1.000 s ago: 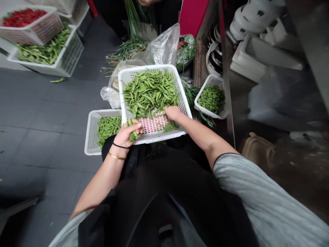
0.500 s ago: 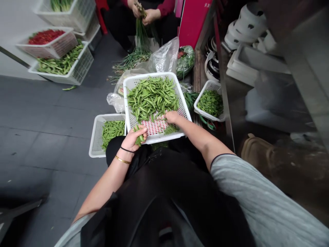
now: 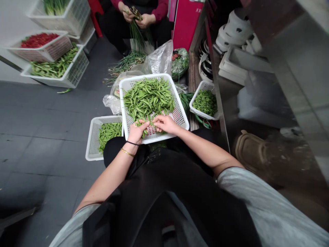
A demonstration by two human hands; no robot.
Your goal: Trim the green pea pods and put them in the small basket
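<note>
The left hand [image 3: 136,133] grips several pea pods [image 3: 138,124] over the white basket [image 3: 181,111]; the right hand [image 3: 166,124] is just beside it, its grip unclear. Probably trimming pods, which next calls for a pinch and pull.

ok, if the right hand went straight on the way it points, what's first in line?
Most likely the left hand: the right hand points at it, their fingers close together. The pods in the left hand might touch first; depth there is unclear.
</note>
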